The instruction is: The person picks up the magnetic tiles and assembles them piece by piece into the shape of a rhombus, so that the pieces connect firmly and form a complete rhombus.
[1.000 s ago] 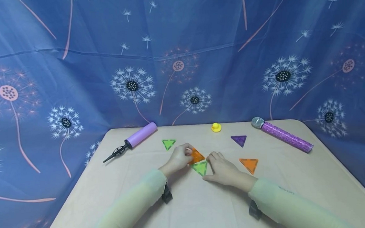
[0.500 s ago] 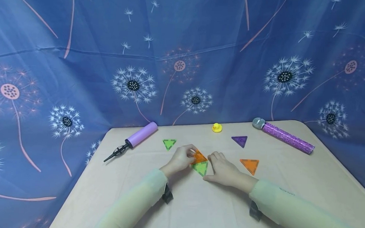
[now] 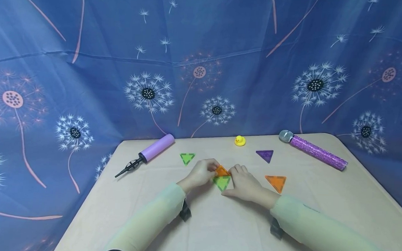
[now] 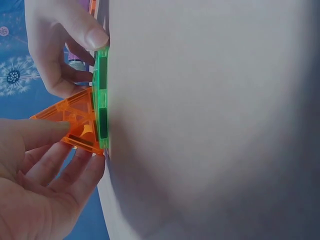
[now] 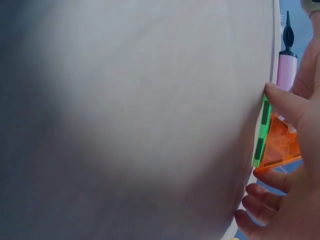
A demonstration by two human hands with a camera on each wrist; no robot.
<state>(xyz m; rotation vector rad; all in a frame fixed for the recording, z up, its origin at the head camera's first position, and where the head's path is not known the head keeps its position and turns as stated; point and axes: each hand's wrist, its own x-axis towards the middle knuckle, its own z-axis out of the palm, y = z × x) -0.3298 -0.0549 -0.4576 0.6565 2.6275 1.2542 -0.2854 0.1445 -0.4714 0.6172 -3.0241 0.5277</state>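
Observation:
My left hand (image 3: 200,174) pinches a translucent orange triangle magnetic tile (image 3: 222,171) between thumb and fingers. In the left wrist view this orange tile (image 4: 75,107) tilts up from the table, its lower edge against a green triangle magnetic tile (image 4: 102,95). The green tile (image 3: 222,182) lies flat between the hands. My right hand (image 3: 247,184) holds it at its right side, thumb at the near corner and index finger by the far one. The right wrist view shows the same thumb and fingers spanning the green tile (image 5: 263,132); the lower edge of the orange piece is partly hidden.
Loose triangle tiles lie around: green (image 3: 187,158) at far left, purple (image 3: 265,155) behind the right hand, orange (image 3: 276,183) to its right. Farther back are a purple hand pump (image 3: 157,147), a yellow rubber duck (image 3: 240,141) and a glittery microphone (image 3: 317,152). A blue curtain (image 3: 178,33) hangs behind.
The left hand has brought the orange tile rightward against the green tile's far edge, and it looks more raised now. The right hand and green tile have shifted slightly.

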